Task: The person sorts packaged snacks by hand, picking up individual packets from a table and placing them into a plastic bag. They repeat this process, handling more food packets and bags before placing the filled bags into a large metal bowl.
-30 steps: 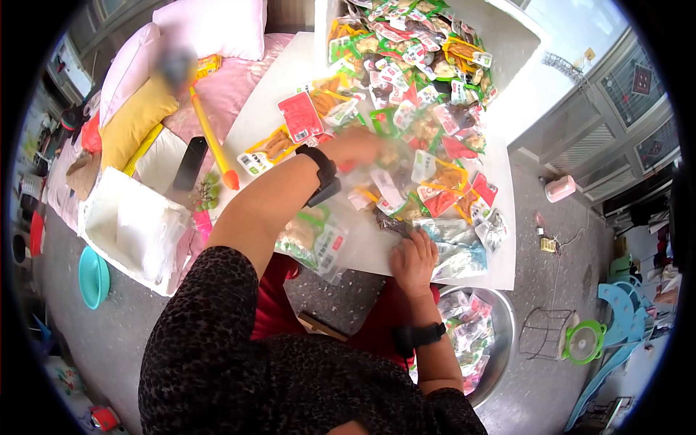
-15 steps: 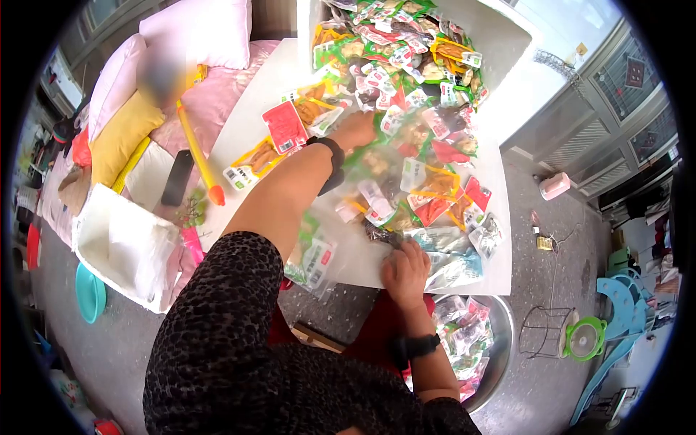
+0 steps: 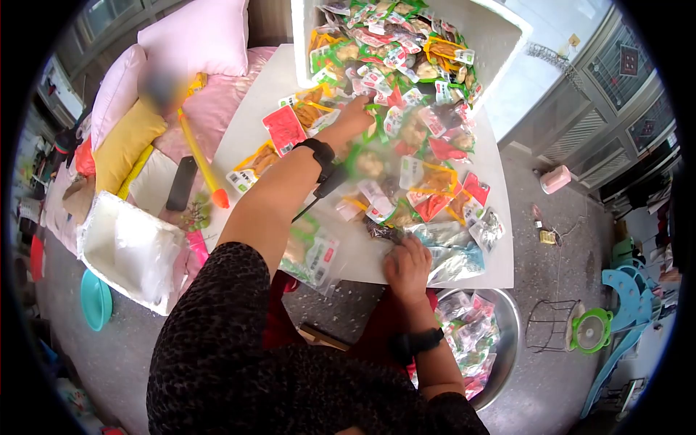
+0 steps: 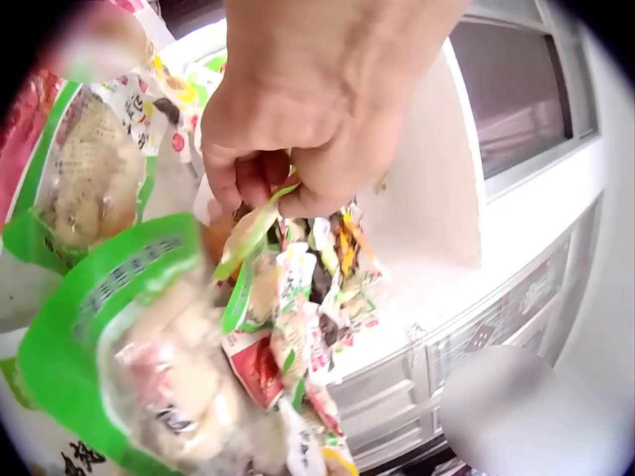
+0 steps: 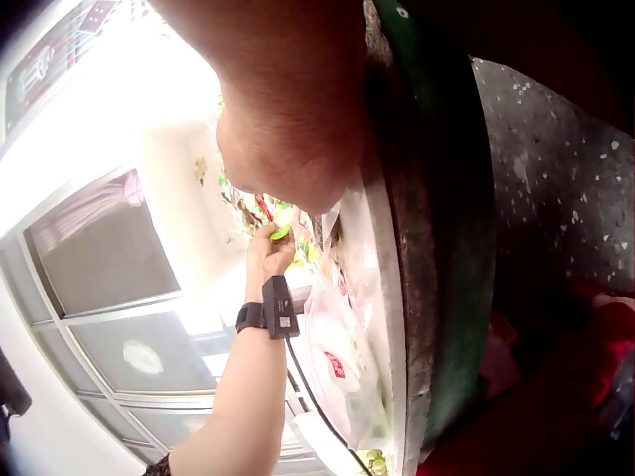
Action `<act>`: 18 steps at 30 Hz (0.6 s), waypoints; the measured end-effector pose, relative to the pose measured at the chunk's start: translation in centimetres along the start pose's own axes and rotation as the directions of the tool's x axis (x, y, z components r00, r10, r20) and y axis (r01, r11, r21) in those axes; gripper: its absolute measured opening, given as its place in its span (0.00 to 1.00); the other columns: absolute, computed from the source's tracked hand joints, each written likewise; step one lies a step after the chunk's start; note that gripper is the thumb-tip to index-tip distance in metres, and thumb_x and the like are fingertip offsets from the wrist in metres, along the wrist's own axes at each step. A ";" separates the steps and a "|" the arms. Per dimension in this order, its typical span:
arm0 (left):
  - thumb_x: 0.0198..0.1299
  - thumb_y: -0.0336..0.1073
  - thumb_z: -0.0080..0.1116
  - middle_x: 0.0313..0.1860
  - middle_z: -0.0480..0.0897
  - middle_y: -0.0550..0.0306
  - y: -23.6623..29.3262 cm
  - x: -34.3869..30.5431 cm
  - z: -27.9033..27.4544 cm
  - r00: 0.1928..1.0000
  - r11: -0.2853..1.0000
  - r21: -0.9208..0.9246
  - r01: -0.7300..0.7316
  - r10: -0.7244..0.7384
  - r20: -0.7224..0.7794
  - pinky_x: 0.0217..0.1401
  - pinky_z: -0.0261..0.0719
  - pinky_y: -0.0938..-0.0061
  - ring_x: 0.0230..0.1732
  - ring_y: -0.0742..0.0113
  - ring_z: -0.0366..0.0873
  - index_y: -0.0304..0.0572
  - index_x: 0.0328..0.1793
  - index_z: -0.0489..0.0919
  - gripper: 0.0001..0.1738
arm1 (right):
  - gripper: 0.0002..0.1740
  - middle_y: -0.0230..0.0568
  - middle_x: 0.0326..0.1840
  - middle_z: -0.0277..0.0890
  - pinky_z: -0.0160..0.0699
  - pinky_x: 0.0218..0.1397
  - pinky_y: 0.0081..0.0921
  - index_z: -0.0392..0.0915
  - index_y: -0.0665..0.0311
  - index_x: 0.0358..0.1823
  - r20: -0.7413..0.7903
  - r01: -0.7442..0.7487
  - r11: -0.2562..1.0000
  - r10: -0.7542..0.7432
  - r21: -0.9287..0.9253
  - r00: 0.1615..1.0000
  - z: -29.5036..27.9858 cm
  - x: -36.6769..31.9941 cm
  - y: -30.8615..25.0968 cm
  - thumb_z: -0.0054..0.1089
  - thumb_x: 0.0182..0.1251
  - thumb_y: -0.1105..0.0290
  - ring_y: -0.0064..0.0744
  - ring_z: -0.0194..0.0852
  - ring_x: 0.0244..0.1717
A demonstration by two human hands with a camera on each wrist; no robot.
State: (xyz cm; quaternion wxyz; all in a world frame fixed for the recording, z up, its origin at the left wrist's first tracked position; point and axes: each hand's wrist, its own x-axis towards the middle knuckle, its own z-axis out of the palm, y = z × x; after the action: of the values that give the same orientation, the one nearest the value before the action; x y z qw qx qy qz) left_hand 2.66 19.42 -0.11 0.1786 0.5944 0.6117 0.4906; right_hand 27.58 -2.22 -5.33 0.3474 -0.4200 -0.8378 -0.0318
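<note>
My left hand (image 3: 353, 119) reaches over the heap toward the white foam box. In the left wrist view, its thumb and fingers pinch the edge of a green-edged snack packet (image 4: 248, 238). Around it lie more sealed food packets, among them a large green-bordered one (image 4: 169, 367) and a red one (image 3: 283, 130). My right hand (image 3: 408, 268) rests at the near edge of the white table (image 3: 348, 262), its fingers beside a clear and light-blue plastic bag (image 3: 455, 254). That hand's fingertips are hidden in the right wrist view.
The foam box (image 3: 500, 36) behind the heap holds many packets. A metal basin (image 3: 507, 362) of packets stands on the floor at right. A clear bag (image 3: 312, 254) overhangs the table's near edge. Left are a smaller foam box (image 3: 98, 250) and a yellow stick (image 3: 197, 152).
My left hand has moved away from me across the heap, toward the big foam box, and now pinches a packet. My right hand stays at the table edge. The head view has shifted slightly.
</note>
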 end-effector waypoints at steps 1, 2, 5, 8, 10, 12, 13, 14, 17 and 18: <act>0.41 0.36 0.55 0.41 0.74 0.46 0.4 -0.3 -0.9 1.000 1.000 0.007 0.011 -0.011 0.017 0.42 0.69 0.73 0.41 0.58 0.73 0.39 0.49 0.68 0.25 | 0.12 0.41 0.41 0.67 0.56 0.50 0.36 0.69 0.61 0.30 -0.003 0.001 1.000 -0.001 -0.006 1.000 0.0 0.0 0.0 0.56 0.41 0.68 0.41 0.63 0.49; 0.41 0.36 0.55 0.40 0.74 0.47 0.8 -0.8 -1.9 0.999 1.000 0.014 0.022 -0.022 0.033 0.41 0.70 0.73 0.39 0.60 0.73 0.39 0.49 0.68 0.25 | 0.12 0.41 0.41 0.67 0.56 0.49 0.36 0.69 0.61 0.30 -0.006 0.002 1.000 -0.002 -0.013 1.000 0.0 0.0 0.0 0.56 0.41 0.68 0.41 0.63 0.49; 0.44 0.32 0.54 0.38 0.73 0.52 1.5 -2.5 -5.0 0.991 0.991 -0.094 0.100 -0.090 0.102 0.38 0.70 0.77 0.35 0.67 0.72 0.36 0.50 0.66 0.24 | 0.12 0.42 0.41 0.67 0.57 0.49 0.37 0.68 0.60 0.30 -0.029 0.025 1.000 -0.026 -0.015 0.999 0.3 -0.3 0.3 0.55 0.41 0.68 0.43 0.63 0.49; 0.46 0.25 0.50 0.35 0.71 0.56 2.5 -5.7 -8.1 0.968 0.888 -0.392 0.242 -0.195 0.157 0.34 0.70 0.80 0.32 0.71 0.71 0.36 0.50 0.65 0.21 | 0.11 0.42 0.41 0.67 0.57 0.49 0.38 0.68 0.60 0.31 -0.047 0.032 0.999 -0.032 -0.006 0.998 0.2 -0.4 0.1 0.54 0.42 0.68 0.43 0.63 0.49; 0.46 0.24 0.50 0.34 0.71 0.56 3.3 -8.3 -9.5 0.948 0.751 -0.579 0.317 -0.239 0.209 0.32 0.70 0.79 0.30 0.71 0.70 0.37 0.48 0.66 0.19 | 0.11 0.42 0.42 0.67 0.57 0.49 0.38 0.68 0.60 0.31 -0.055 0.036 0.999 -0.036 -0.009 0.998 0.2 -0.5 0.0 0.54 0.42 0.68 0.44 0.63 0.49; 0.46 0.23 0.49 0.34 0.70 0.56 4.4 -11.5 -10.8 0.932 0.628 -0.689 0.362 -0.262 0.251 0.32 0.70 0.78 0.31 0.71 0.70 0.37 0.47 0.66 0.19 | 0.11 0.42 0.43 0.67 0.57 0.50 0.37 0.68 0.60 0.31 -0.053 0.041 0.999 -0.040 0.009 0.998 0.0 -0.5 0.0 0.53 0.43 0.69 0.44 0.62 0.50; 0.46 0.23 0.49 0.34 0.70 0.55 5.1 -13.3 -11.3 0.926 0.590 -0.714 0.376 -0.266 0.267 0.32 0.70 0.77 0.31 0.70 0.70 0.36 0.48 0.65 0.20 | 0.12 0.45 0.43 0.67 0.57 0.51 0.39 0.68 0.62 0.32 -0.063 0.056 0.997 -0.053 0.057 0.997 0.2 -0.7 0.3 0.54 0.42 0.70 0.46 0.62 0.50; 0.45 0.22 0.48 0.34 0.69 0.54 5.7 -15.0 -11.8 0.917 0.548 -0.737 0.395 -0.275 0.287 0.32 0.70 0.76 0.32 0.69 0.70 0.36 0.49 0.64 0.20 | 0.13 0.46 0.43 0.67 0.57 0.52 0.39 0.68 0.63 0.33 -0.087 0.067 0.992 -0.058 0.107 0.994 0.3 -0.7 0.7 0.54 0.43 0.71 0.47 0.62 0.50; 0.46 0.21 0.47 0.35 0.69 0.54 6.5 -19.2 -13.3 0.927 0.568 -0.733 0.374 -0.198 0.320 0.31 0.70 0.77 0.32 0.69 0.70 0.35 0.48 0.64 0.19 | 0.16 0.52 0.41 0.66 0.58 0.53 0.39 0.68 0.67 0.39 -0.195 0.041 0.989 -0.012 0.145 0.981 -0.9 -0.4 -0.1 0.55 0.46 0.73 0.51 0.61 0.49; 0.46 0.20 0.47 0.36 0.70 0.53 7.3 -20.5 -13.7 0.938 0.577 -0.740 0.346 -0.206 0.278 0.32 0.71 0.76 0.32 0.68 0.70 0.36 0.49 0.63 0.20 | 0.16 0.48 0.42 0.68 0.62 0.51 0.34 0.67 0.69 0.43 -0.173 -0.052 0.959 0.104 0.279 0.979 -1.8 0.1 -0.8 0.52 0.51 0.72 0.44 0.63 0.49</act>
State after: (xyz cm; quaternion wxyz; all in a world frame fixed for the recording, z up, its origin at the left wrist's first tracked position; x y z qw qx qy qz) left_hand 0.41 -5.80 4.55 0.5411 0.3925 0.4071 0.6224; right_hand 27.97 -3.35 -3.72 0.4796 -0.3961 -0.7808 0.0585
